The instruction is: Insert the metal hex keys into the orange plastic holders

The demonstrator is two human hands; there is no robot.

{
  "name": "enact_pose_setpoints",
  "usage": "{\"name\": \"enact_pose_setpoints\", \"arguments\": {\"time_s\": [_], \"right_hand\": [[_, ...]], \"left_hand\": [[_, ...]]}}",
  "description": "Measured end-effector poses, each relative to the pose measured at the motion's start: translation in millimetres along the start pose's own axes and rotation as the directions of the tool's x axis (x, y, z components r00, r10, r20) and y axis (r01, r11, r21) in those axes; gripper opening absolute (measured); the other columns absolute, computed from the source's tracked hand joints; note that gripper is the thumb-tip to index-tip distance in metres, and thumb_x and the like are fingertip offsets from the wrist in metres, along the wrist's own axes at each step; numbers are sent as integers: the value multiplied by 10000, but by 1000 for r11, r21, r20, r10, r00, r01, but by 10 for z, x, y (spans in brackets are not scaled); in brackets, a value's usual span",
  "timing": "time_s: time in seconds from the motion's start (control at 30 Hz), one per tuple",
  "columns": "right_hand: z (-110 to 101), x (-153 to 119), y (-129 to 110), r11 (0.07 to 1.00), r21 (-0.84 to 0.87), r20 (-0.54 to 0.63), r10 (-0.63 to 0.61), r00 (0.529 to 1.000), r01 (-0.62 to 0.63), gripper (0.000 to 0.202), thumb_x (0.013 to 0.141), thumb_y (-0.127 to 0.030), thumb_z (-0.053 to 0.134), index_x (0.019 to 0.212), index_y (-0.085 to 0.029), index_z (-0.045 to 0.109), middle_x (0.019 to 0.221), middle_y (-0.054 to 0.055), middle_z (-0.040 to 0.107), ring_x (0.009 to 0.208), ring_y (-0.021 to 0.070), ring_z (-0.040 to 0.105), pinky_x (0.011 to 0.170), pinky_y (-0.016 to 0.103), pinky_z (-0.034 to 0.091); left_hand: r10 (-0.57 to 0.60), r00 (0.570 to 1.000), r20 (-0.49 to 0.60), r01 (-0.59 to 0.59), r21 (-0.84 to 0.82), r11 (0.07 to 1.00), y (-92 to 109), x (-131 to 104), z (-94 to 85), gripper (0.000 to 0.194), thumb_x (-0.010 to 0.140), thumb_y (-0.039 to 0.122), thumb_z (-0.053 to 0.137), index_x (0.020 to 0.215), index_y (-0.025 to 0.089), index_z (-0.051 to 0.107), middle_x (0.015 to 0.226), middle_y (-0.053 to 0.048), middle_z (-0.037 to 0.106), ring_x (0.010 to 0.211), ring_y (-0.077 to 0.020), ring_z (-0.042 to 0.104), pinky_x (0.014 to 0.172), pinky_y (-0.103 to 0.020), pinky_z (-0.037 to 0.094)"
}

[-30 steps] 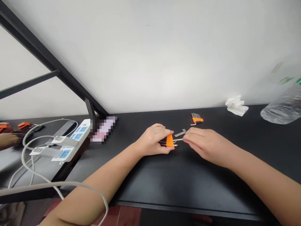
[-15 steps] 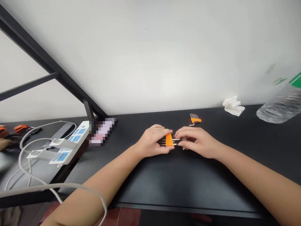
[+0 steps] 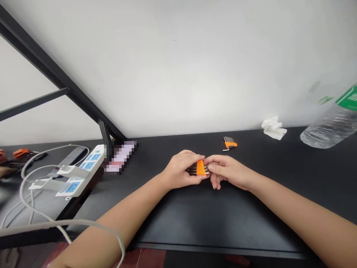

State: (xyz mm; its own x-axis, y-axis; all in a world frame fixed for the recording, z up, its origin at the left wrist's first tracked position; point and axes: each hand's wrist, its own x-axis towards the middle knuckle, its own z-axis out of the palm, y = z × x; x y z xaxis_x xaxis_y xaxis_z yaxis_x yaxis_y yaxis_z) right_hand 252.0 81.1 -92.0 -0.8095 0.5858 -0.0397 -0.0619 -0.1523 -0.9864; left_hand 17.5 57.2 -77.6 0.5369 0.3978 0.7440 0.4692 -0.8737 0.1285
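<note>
An orange hex key holder point(image 3: 200, 168) with several metal hex keys through it sits between the thumb and fingers of my left hand point(image 3: 180, 169), just above the black table. The keys' long shafts point back toward my left palm. My right hand point(image 3: 227, 169) meets the holder from the right, its thumb and index finger closed on the short end of a hex key point(image 3: 206, 168). Its lower fingers curl beneath. Which key is pinched is partly hidden. Farther back, a second orange holder point(image 3: 231, 144) with several hex keys lies on the table.
A white power strip point(image 3: 92, 163) with plugs and looping white cables point(image 3: 25, 190) stands at left; one cable crosses over my left forearm. Crumpled tissue point(image 3: 274, 128) and a plastic bottle point(image 3: 330, 128) rest by the wall. A black frame point(image 3: 55, 74) rises at left. A pixelated item point(image 3: 121, 158) lies nearby.
My right hand has moved left, closer to the holder, and its thumb and index finger have closed at the key ends while its lower fingers dropped. My left hand keeps its grip.
</note>
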Motion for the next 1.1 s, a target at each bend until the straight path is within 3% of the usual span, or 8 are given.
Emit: {"name": "enact_pose_setpoints", "arguments": {"time_s": [0.27, 0.37, 0.43, 0.5, 0.6, 0.7, 0.87, 1.1], "right_hand": [[-19, 23, 75, 986, -125, -1, -108, 994, 107, 296, 876, -383, 767, 1055, -163, 682, 719, 10, 706, 617, 168, 698, 595, 293, 575], [-73, 6, 54, 936, -317, -3, -165, 986, 156, 281, 906, -402, 723, 1084, -185, 705, 741, 3, 693, 616, 154, 673, 601, 290, 561], [-180, -19, 11, 795, -570, -1, -254, 967, 208, 252, 936, -400, 678, 1081, -198, 722, 795, 17, 704, 639, 147, 656, 644, 299, 549], [-341, -45, -28, 523, -828, 10, -351, 936, 204, 203, 964, -365, 632, 1012, -204, 745, 865, 47, 717, 755, 175, 664, 740, 332, 538], [-593, -67, -36, 226, -967, 26, -366, 930, 116, 208, 983, -281, 563, 973, -218, 761, 996, 73, 722, 901, 217, 673, 823, 369, 528], [-727, -63, 8, 142, -987, 21, -320, 947, 70, 228, 986, -251, 541, 1028, -237, 765, 1075, 66, 717, 917, 211, 679, 825, 361, 532], [-694, -35, 54, 71, -996, 23, -294, 955, 46, 236, 1002, -264, 538, 1123, -251, 740, 1070, 52, 693, 881, 187, 668, 761, 316, 511], [-486, -74, -36, -146, -989, 20, -239, 971, -15, 196, 987, -208, 519, 889, -190, 687, 922, 36, 646, 705, 146, 606, 594, 280, 401]], "left_hand": [[27, 1000, 2, -27, -60, 998, -5, -20, 40, 608, 772, 396, 831, 1306, 202, 612, 976, -70, 774, 853, -201, 750, 922, -390, 597], [11, 1000, 24, -9, -74, 997, -18, -26, 26, 617, 774, 387, 830, 1321, 209, 607, 978, -65, 771, 866, -199, 746, 933, -389, 590], [-5, 998, 55, 8, -57, 998, -57, -37, 4, 607, 784, 378, 820, 1327, 215, 603, 997, -69, 770, 885, -203, 740, 922, -390, 588], [-22, 995, 98, 23, -17, 1000, -117, -56, -22, 585, 800, 373, 803, 1329, 217, 605, 1022, -79, 767, 908, -210, 734, 915, -394, 586], [-53, 986, 159, 46, 48, 998, -213, -90, -53, 558, 817, 381, 780, 1321, 209, 615, 1006, -83, 762, 906, -217, 729, 920, -408, 581], [-76, 979, 190, 60, 89, 994, -271, -116, -60, 529, 824, 381, 766, 1299, 197, 625, 965, -78, 757, 877, -218, 723, 904, -406, 581], [-74, 980, 184, 55, 105, 993, -282, -135, -45, 485, 830, 380, 757, 1260, 193, 634, 952, -74, 743, 865, -210, 711, 885, -394, 578], [-63, 976, 206, 42, 104, 994, -296, -145, -33, 492, 855, 387, 743, 1289, 198, 607, 969, -77, 743, 871, -203, 704, 882, -389, 576]]}}
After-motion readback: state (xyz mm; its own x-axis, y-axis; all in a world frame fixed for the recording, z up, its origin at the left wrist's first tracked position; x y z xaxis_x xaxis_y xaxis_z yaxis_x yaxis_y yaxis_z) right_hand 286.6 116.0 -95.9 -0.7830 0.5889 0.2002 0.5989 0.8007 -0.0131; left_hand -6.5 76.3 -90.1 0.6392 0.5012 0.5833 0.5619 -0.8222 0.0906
